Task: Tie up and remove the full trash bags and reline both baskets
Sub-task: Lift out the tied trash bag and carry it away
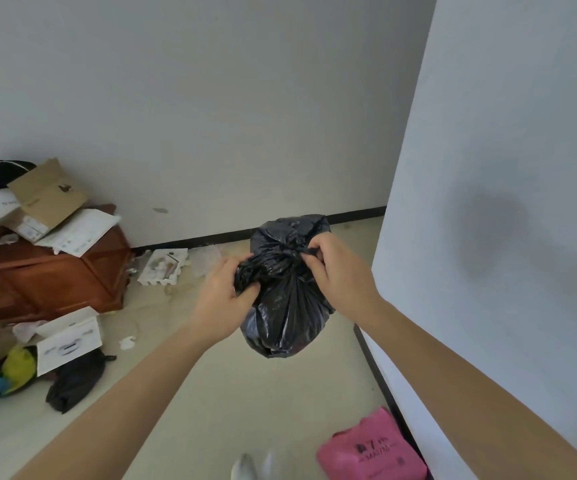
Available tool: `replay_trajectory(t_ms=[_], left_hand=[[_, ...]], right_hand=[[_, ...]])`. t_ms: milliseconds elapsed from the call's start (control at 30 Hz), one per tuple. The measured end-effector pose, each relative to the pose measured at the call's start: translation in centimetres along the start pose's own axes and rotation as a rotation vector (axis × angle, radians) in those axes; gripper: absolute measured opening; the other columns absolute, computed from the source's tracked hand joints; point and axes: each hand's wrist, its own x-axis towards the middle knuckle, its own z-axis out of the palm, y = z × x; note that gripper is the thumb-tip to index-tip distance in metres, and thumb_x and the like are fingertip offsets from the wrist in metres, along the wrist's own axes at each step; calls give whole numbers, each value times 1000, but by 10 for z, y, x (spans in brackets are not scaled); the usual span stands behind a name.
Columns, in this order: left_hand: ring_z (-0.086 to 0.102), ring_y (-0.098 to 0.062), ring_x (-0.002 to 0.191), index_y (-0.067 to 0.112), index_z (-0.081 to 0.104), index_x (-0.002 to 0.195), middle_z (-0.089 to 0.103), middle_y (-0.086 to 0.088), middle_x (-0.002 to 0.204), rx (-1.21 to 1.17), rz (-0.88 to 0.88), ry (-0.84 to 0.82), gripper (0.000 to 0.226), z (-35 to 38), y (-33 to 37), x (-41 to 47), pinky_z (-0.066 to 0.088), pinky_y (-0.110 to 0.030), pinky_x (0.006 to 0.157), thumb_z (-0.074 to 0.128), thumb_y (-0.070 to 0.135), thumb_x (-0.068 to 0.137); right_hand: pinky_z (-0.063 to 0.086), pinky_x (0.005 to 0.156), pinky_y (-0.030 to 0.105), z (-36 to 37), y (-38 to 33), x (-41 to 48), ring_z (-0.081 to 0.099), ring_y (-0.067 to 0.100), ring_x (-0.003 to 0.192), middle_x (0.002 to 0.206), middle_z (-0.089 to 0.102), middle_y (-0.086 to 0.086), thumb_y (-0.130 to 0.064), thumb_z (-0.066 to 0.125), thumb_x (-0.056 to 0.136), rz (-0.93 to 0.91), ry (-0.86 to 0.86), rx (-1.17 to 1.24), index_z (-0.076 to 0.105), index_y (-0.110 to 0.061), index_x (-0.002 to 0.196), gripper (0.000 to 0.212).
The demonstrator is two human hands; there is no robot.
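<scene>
Facing the pale wall, the person stands on a cream floor. Clutter lies off to the left: a brown wooden cabinet heaped with papers and a cardboard box, and a second dark bag on the floor below. A pink bag lies near the feet, by the right-hand wall. No basket in view.

Item: black trash bag, full, hanging in the air in front of the person, clear of the floor, borne only at its neck.

Left hand: fingers curled round a bunch of loose film on the left of the neck.
Right hand: fingertips pinching the tail on the right.
Knot: between the two hands, bunched, seemingly not drawn tight.

Judgement: tying stage, early in the task; both relinings are to come.

To do it well:
- Pull the two tails level and outward so the knot seats down against the load.
- Pinch close to the knot, since thin film stretches and slips.
- Draw steadily, no jerk; the load hangs on the same film.
- Check the neck for gaps before setting down.

Risk: tearing at the neck.
</scene>
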Motion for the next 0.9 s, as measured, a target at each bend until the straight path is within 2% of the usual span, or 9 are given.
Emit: replay_trajectory(t_ms=[133, 267, 367, 467, 533, 567, 633, 800, 900], left_hand=[[50, -7, 113, 32, 51, 135, 56, 9, 121, -53, 10, -61, 47, 19, -58, 113, 41, -28, 98, 64, 30, 90], [49, -4, 116, 33, 55, 132, 57, 15, 118, -75, 55, -124, 38, 33, -94, 244, 43, -35, 103, 59, 32, 94], [52, -8, 116, 38, 60, 120, 60, 19, 113, -85, 96, -245, 27, 47, -101, 341, 45, -37, 102, 53, 40, 94], [59, -26, 104, 32, 58, 103, 63, 6, 100, -52, 155, -316, 18, 74, -102, 430, 52, -48, 91, 49, 43, 92], [60, -28, 100, 37, 56, 95, 61, 4, 96, -57, 172, -346, 10, 97, -99, 482, 52, -39, 84, 48, 42, 91], [60, -24, 101, 39, 56, 96, 62, 5, 99, -66, 172, -355, 12, 111, -100, 507, 50, -34, 82, 47, 44, 91], [59, -16, 105, 38, 59, 101, 63, 8, 105, -62, 179, -369, 19, 140, -101, 554, 49, -32, 85, 45, 46, 91], [59, -21, 106, 37, 61, 103, 65, 6, 106, -24, 175, -416, 25, 217, -121, 683, 51, -47, 90, 38, 44, 95], [60, -23, 105, 36, 62, 106, 66, 6, 106, -5, 142, -440, 26, 245, -124, 761, 52, -48, 89, 40, 46, 97]], right_hand=[[54, 64, 32, 47, 43, 101, 54, 5, 69, 84, 51, -15, -40, 50, 101, 12, 1, -57, 51, -25, 101, 15], [54, 66, 33, 72, 81, 205, 55, 6, 70, 87, 53, -13, -40, 49, 101, 80, 3, -110, 51, -23, 103, 17], [55, 66, 33, 71, 111, 270, 57, 8, 70, 88, 55, -11, -40, 49, 101, 125, 29, -168, 52, -22, 106, 18], [54, 67, 30, 66, 151, 324, 58, 9, 73, 90, 54, -12, -38, 49, 101, 191, 86, -183, 52, -21, 107, 19], [53, 66, 30, 65, 184, 358, 58, 10, 74, 92, 52, -12, -37, 49, 101, 215, 123, -210, 53, -19, 108, 20], [51, 66, 30, 66, 202, 375, 58, 11, 75, 93, 52, -12, -37, 49, 102, 227, 139, -220, 54, -18, 109, 20], [46, 63, 29, 73, 243, 412, 57, 13, 76, 94, 51, -12, -36, 49, 102, 253, 153, -229, 54, -18, 108, 20], [46, 64, 29, 94, 348, 511, 54, 11, 73, 92, 52, -11, -36, 50, 100, 284, 167, -208, 53, -20, 104, 17], [47, 62, 30, 97, 399, 575, 56, 13, 76, 96, 56, -8, -35, 50, 101, 294, 140, -251, 53, -19, 107, 17]])
